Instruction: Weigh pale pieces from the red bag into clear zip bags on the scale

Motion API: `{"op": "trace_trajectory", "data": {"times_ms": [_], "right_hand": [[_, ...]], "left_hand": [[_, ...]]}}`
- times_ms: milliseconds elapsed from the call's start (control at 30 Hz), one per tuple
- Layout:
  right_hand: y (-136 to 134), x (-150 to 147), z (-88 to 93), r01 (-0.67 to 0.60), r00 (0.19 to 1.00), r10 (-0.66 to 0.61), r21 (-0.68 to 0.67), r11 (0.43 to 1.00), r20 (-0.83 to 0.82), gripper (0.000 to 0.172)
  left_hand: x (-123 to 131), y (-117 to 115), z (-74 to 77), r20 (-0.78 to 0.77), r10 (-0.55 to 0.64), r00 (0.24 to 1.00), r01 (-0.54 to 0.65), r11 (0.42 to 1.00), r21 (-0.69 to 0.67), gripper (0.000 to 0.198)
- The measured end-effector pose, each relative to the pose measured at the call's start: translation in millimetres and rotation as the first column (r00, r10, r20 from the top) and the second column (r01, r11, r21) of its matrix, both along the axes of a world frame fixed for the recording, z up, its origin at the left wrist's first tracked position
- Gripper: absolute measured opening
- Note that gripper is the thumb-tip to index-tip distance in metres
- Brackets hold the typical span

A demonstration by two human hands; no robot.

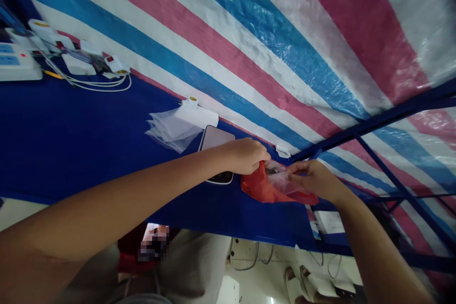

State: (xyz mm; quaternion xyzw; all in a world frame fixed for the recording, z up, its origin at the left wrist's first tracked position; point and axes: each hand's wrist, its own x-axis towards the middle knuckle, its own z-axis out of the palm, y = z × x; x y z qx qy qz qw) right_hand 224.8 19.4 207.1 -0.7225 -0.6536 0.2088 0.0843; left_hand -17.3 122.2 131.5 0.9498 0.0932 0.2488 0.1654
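Observation:
A red plastic bag (260,186) lies at the right part of the blue tabletop, its mouth toward the striped sheet. My left hand (249,156) is closed on the bag's upper left edge. At the bag's right side, the fingers of my right hand (315,179) pinch a clear plastic bag (281,181), which lies partly inside the red one. What the clear bag contains, I cannot make out. Beneath my left forearm sits a flat device with a pale top and dark front (217,137), partly hidden, resembling a small scale.
Clear plastic sleeves (173,128) and a small white plug (192,101) lie left of the device. Further left are a power strip (19,64) and tangled white cables (103,83). A striped sheet (213,47) rises behind; blue frame bars (388,166) stand right. Another person's feet (294,282) show below.

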Motion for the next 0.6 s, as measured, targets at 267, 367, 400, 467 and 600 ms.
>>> {"op": "trace_trajectory", "data": {"times_ms": [267,367,400,467,600], "right_hand": [[3,-7,17.9,-0.03,0.998,0.026,0.06,0.998,0.058,0.019],[3,-12,20.8,-0.046,0.996,0.042,0.055,0.997,0.074,0.019],[2,-13,21.2,-0.053,0.996,0.049,0.052,0.997,0.077,0.02],[0,-15,21.3,-0.069,0.994,0.063,0.069,0.995,0.089,0.022],[-5,-14,19.4,-0.08,0.994,0.071,0.123,0.989,0.079,0.024]], "left_hand": [[-4,0,3.6,0.055,0.007,0.998,-0.006,1.0,-0.026,0.027],[-6,-1,3.3,0.065,0.005,0.998,-0.004,1.0,-0.017,0.025],[-7,-1,2.9,0.065,0.003,0.998,-0.001,1.0,-0.016,0.025],[-8,-1,1.5,0.073,-0.002,0.997,0.004,1.0,-0.021,0.024],[-8,-3,-1.5,0.135,-0.037,0.99,0.045,0.998,-0.053,0.028]]}}
